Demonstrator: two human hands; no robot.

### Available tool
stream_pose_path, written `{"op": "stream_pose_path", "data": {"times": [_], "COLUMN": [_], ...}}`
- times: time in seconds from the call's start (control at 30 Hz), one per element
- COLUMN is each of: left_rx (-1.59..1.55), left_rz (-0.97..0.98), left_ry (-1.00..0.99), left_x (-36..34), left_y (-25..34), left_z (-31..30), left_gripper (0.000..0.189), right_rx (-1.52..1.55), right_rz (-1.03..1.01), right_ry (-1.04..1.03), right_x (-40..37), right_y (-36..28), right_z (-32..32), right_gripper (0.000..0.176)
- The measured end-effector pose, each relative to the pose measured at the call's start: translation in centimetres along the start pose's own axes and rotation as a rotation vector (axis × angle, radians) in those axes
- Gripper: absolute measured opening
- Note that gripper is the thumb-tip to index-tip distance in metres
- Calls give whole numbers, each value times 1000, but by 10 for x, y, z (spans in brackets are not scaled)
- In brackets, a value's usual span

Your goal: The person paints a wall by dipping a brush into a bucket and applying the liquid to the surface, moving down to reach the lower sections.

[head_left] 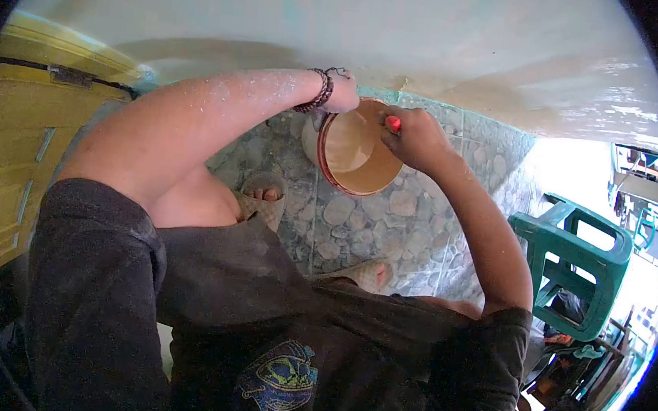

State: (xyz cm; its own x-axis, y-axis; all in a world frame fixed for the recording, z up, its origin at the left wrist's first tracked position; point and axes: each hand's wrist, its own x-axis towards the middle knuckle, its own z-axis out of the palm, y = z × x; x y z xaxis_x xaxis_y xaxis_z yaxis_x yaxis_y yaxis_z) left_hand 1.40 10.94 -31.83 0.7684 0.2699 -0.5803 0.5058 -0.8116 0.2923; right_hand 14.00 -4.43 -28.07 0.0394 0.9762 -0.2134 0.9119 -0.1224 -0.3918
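A round bucket point(324, 139) with a reddish-brown rim stands on the floor by the wall, its inside coated in tan with a pale cream substance in it. My left hand point(343, 92), with a dark beaded bracelet at the wrist, is closed at the bucket's far-left rim; its fingers are mostly hidden. Over the right side of the rim, my right hand point(419, 139) is wrapped round a red-handled tool point(393, 123). Only the handle's end shows, so the working part cannot be made out. White specks dot my left forearm.
A pale wall point(343, 21) with brownish damp-looking patches rises just beyond the bucket. Stone-patterned tiles point(342, 237) lie under my sandalled feet. To the right stands a green plastic stool point(610, 266), with cluttered items behind it. A yellow wooden door point(8, 157) is at left.
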Motion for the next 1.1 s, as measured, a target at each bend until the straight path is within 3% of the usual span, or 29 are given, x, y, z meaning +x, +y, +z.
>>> {"op": "stream_pose_path", "data": {"times": [0.17, 0.33, 0.43, 0.7, 0.83, 1.0, 1.1], "left_rx": [-136, 280, -314, -318, -362, -385, -385], "left_rz": [-107, 114, -129, -169, -138, -227, -216], "left_ry": [54, -46, -18, -22, -37, 31, 45], "left_x": [-3, 4, -20, -2, -5, -13, -8], "left_y": [18, 23, 33, 38, 41, 52, 48], "left_z": [-11, -10, -26, -22, -27, -29, -25], "left_gripper": [46, 53, 50, 69, 60, 42, 58], "right_rx": [147, 188, -133, -149, -179, 222, 303], "right_rz": [-152, -397, -340, -236, -251, -212, -108], "right_ry": [-19, -167, -263, -217, -143, -39, 115], "right_x": [-12, -20, -23, -28, -33, -35, -38], "right_y": [-2, 16, 21, 31, 31, 27, 25], "right_z": [-25, -4, -1, 7, 9, -9, -7], "right_gripper": [15, 19, 20, 15, 18, 12, 10]}}
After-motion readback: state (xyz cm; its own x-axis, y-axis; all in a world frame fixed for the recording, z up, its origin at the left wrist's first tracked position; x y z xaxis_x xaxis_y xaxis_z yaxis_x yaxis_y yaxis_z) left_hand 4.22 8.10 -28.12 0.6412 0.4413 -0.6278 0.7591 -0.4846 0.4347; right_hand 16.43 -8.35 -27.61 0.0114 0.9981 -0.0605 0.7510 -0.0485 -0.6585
